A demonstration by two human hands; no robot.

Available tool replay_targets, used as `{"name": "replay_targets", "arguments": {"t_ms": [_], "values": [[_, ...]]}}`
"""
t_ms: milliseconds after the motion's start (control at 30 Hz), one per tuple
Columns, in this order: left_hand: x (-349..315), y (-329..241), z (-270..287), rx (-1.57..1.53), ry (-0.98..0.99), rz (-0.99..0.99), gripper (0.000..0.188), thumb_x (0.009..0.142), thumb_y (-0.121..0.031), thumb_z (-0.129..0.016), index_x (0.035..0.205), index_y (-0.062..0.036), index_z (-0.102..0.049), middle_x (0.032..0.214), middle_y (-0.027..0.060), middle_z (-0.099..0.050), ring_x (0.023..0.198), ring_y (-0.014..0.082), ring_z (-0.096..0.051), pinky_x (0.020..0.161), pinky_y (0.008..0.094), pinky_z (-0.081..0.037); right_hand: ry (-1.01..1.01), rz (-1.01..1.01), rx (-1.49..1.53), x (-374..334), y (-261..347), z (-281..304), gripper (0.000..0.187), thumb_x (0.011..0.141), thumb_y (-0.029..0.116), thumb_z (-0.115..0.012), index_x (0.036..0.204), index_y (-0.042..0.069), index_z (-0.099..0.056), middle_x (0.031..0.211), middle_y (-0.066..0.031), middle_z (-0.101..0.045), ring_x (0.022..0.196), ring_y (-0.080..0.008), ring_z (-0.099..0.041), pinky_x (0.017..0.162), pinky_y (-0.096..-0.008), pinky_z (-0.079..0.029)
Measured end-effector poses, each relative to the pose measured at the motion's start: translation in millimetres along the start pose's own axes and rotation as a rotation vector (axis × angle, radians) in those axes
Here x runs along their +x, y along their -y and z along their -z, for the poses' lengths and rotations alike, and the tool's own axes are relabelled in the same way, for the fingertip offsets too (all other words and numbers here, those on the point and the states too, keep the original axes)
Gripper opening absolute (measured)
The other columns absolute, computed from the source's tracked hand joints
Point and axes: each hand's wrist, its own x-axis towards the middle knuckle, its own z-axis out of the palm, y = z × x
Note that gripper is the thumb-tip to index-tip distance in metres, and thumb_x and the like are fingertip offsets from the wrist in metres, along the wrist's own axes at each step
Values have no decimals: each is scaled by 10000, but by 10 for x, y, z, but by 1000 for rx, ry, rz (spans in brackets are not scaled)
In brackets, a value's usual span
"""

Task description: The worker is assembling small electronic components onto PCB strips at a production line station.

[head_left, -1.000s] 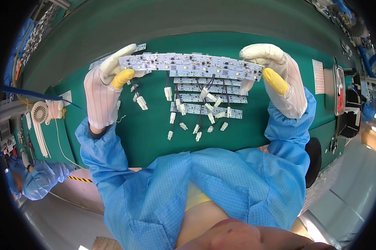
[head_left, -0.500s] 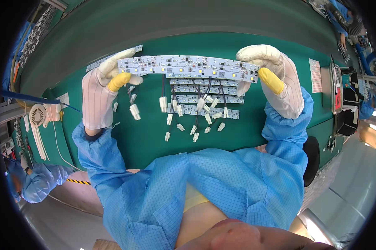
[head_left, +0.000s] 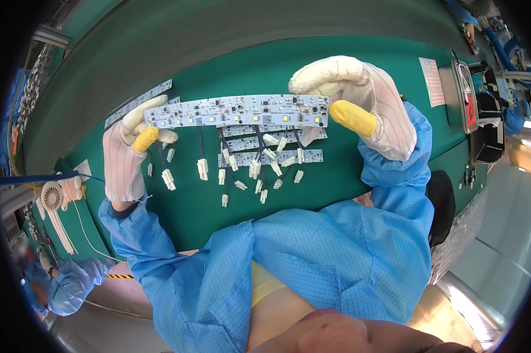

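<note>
While both hands gripped the long white LED circuit board (head_left: pixel 236 110) near twelve o'clock, the step under way seemed to be holding it up by its ends, component side in view, above the green surface (head_left: pixel 336 182). Between nine and ten o'clock, the left hand (head_left: pixel 126 150) pinched one end, its thumb in a yellow finger cot (head_left: pixel 145 139) at the front and its fingers behind. At two o'clock, the right hand (head_left: pixel 368 106) closed around the other end, thumb against the edge and fingers curled behind; how firmly they pressed could not be told. Any next move, as I judged it, called for even support at both ends and care that the hanging leads did not snag.

Thin, stiff-looking and gently arched, the board carried yellowish square LEDs and small black components. From behind its lower edge ran slim dark leads to blocky white plastic plugs (head_left: pixel 202 170). Towards six o'clock from it lay similar narrow circuit boards (head_left: pixel 274 156), and at ten o'clock another strip (head_left: pixel 137 105) slanted behind the left hand. The gloves were soft, pale, faintly pinstriped fabric; the blue sleeves (head_left: pixel 133 229) showed a fine grid weave and loose creases.
</note>
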Motion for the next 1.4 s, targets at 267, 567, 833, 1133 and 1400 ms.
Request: {"name": "replay_targets", "arguments": {"t_ms": [267, 567, 833, 1133, 1400], "values": [[-57, 98, 4, -10, -192, -55, 416, 856, -348, -601, 1142, -51, -658, 832, 64, -705, 790, 110, -613, 746, 254, -476, -62, -9, -105, 27, 14, -17, 470, 863, 287, -649, 1157, -62, -538, 1077, -159, -600, 857, -213, -654, 732, -327, -558], [-75, 109, 26, -30, -183, -78, 459, 847, -371, -629, 1168, -44, -637, 779, 49, -702, 794, 100, -609, 761, 256, -469, -60, 24, -104, 18, -5, -20, 500, 881, 351, -637, 1153, -57, -543, 1079, -160, -607, 843, -210, -659, 743, -317, -547], [-73, 94, 28, 3, -208, -48, 509, 834, -431, -655, 1154, -36, -647, 896, 67, -688, 819, 117, -624, 767, 253, -483, -26, 103, -52, 12, -34, 21, 490, 886, 379, -628, 1145, -32, -565, 1106, -135, -613, 959, -183, -626, 841, -311, -504], [-71, 124, 36, -32, -166, -63, 584, 819, -525, -637, 1141, -38, -655, 850, 60, -691, 813, 117, -624, 754, 247, -474, -19, -30, -133, 17, 39, 24, 528, 869, 414, -639, 1148, -28, -567, 1112, -136, -612, 1008, -187, -614, 874, -322, -492], [-64, 143, 32, -21, -124, -9, 660, 812, -608, -592, 1134, -34, -657, 820, 56, -691, 794, 116, -620, 745, 259, -474, 82, 40, 73, 92, -148, 168, 606, 840, 344, -694, 1206, -97, -496, 1127, -177, -602, 991, -220, -638, 817, -325, -548]]}}
